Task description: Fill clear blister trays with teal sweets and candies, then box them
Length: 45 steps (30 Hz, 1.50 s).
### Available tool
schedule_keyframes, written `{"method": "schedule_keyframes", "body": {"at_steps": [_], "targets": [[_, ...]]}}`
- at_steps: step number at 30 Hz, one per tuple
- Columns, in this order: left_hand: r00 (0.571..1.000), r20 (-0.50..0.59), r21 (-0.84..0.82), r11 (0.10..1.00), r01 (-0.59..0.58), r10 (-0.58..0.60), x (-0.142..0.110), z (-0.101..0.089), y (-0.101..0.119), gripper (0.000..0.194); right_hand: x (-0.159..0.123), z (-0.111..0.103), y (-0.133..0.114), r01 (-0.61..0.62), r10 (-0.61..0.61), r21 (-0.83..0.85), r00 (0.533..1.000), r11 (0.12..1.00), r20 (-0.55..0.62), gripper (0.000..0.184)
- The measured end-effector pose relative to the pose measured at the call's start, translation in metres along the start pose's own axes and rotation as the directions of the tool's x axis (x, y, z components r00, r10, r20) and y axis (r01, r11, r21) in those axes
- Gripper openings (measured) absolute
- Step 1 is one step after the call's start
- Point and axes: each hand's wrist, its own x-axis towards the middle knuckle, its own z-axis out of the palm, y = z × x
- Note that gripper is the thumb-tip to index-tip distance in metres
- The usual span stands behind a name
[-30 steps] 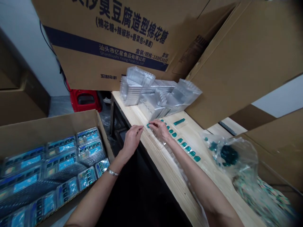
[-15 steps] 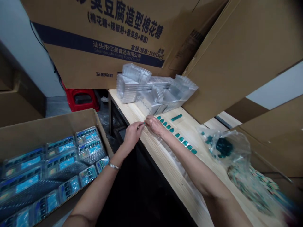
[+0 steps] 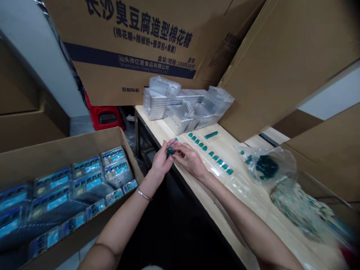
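My left hand [image 3: 161, 159] is cupped over the table's near edge, its fingers curled round several small dark teal pieces [image 3: 170, 150]. Against them, the fingertips of my right hand [image 3: 191, 159] are pinched together; whatever lies between those fingertips is hidden. Just beyond the left fingertips shows one more teal piece [image 3: 176, 139]. To the right of my hands, teal pieces [image 3: 216, 158] sit in a row in a clear plastic tray [image 3: 239, 186] on the wooden table. A short teal strip [image 3: 211, 135] lies behind that row.
Clear plastic trays [image 3: 161, 103] are stacked at the table's far end. On the right lie a clear bag of teal pieces [image 3: 266, 167] and a bag of patterned items [image 3: 298, 212]. A carton [image 3: 128, 146] of blue-carded packs [image 3: 91, 180] stands left, near a red stool [image 3: 107, 118].
My left hand has turned palm upward, so the dark teal pieces in it now show. My right hand has shifted slightly right and down, its fingertips at those pieces. The view has swung a little left.
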Motion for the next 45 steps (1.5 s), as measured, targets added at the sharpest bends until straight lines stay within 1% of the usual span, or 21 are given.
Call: {"method": "schedule_keyframes", "body": {"at_steps": [2,3,5,7,8,10,12,15,19,21,23,25,28,31,35,37,39,42,43,45], "targets": [[1.000,0.022,-0.019,1.000,0.012,-0.011,-0.003,0.002,-0.004,0.027,-0.003,0.001,0.000,-0.025,0.025,0.023,0.999,0.999,-0.025,0.017],[0.999,0.032,-0.028,0.999,0.024,-0.023,-0.004,0.003,-0.006,0.026,-0.004,0.000,0.001,-0.063,0.066,0.056,0.996,0.996,-0.052,0.015],[0.998,0.040,-0.030,0.999,0.045,-0.044,-0.007,0.002,-0.008,0.024,-0.006,-0.003,0.003,-0.188,0.208,0.189,0.973,0.964,-0.096,0.015],[0.998,0.044,-0.001,0.999,0.040,-0.040,-0.012,0.000,-0.010,0.021,-0.007,-0.009,0.005,-0.309,0.362,0.356,0.928,0.882,-0.091,0.019],[0.998,0.054,0.025,0.999,0.032,-0.033,-0.015,-0.001,-0.011,0.019,-0.008,-0.012,0.006,-0.348,0.414,0.425,0.908,0.836,-0.071,0.021],[0.996,0.088,0.089,0.996,0.021,-0.029,-0.021,-0.002,-0.015,0.018,-0.011,-0.016,0.006,-0.380,0.461,0.507,0.886,0.774,-0.041,0.025],[0.993,0.117,0.145,0.989,0.005,-0.022,-0.025,-0.004,-0.019,0.018,-0.013,-0.018,0.006,-0.382,0.474,0.533,0.879,0.755,-0.042,0.027],[0.992,0.126,0.189,0.981,-0.044,0.020,-0.026,-0.007,-0.024,0.021,-0.017,-0.018,0.005,-0.377,0.468,0.527,0.883,0.761,-0.044,0.028],[0.991,0.130,0.250,0.965,-0.075,0.043,-0.025,-0.011,-0.027,0.022,-0.022,-0.020,0.004,-0.305,0.396,0.524,0.916,0.795,-0.067,0.027],[0.989,0.144,0.294,0.953,-0.075,0.033,-0.026,-0.013,-0.026,0.021,-0.024,-0.024,0.005,-0.286,0.356,0.537,0.934,0.793,-0.027,0.029],[0.985,0.170,0.349,0.934,-0.071,0.012,-0.029,-0.014,-0.024,0.021,-0.025,-0.028,0.006,-0.303,0.333,0.542,0.942,0.784,0.045,0.030],[0.979,0.204,0.407,0.910,-0.081,-0.004,-0.030,-0.015,-0.022,0.022,-0.026,-0.033,0.007,-0.331,0.332,0.536,0.938,0.777,0.097,0.030],[0.969,0.247,0.473,0.873,-0.120,-0.001,-0.031,-0.017,-0.020,0.024,-0.025,-0.035,0.007,-0.364,0.357,0.528,0.926,0.767,0.119,0.028],[0.964,0.262,0.514,0.841,-0.168,0.032,-0.029,-0.018,-0.019,0.024,-0.024,-0.032,0.005,-0.379,0.386,0.534,0.917,0.755,0.106,0.026],[0.959,0.265,0.595,0.765,-0.245,0.100,-0.028,-0.015,-0.020,0.024,-0.025,-0.024,0.004,-0.332,0.392,0.575,0.920,0.748,0.021,0.027],[0.959,0.265,0.622,0.743,-0.247,0.098,-0.028,-0.014,-0.021,0.024,-0.026,-0.020,0.005,-0.333,0.414,0.578,0.910,0.746,-0.010,0.029],[0.960,0.267,0.623,0.745,-0.237,0.082,-0.029,-0.013,-0.021,0.025,-0.028,-0.016,0.005,-0.343,0.439,0.594,0.898,0.728,-0.019,0.033],[0.962,0.266,0.594,0.777,-0.206,0.052,-0.030,-0.014,-0.021,0.025,-0.029,-0.013,0.007,-0.360,0.461,0.649,0.887,0.670,0.016,0.039],[0.965,0.258,0.572,0.799,-0.183,0.036,-0.030,-0.015,-0.020,0.024,-0.029,-0.012,0.008,-0.373,0.471,0.668,0.881,0.644,0.039,0.040],[0.973,0.229,0.494,0.864,-0.095,-0.024,-0.030,-0.016,-0.019,0.022,-0.029,-0.012,0.009,-0.402,0.490,0.703,0.867,0.586,0.088,0.039]]}}
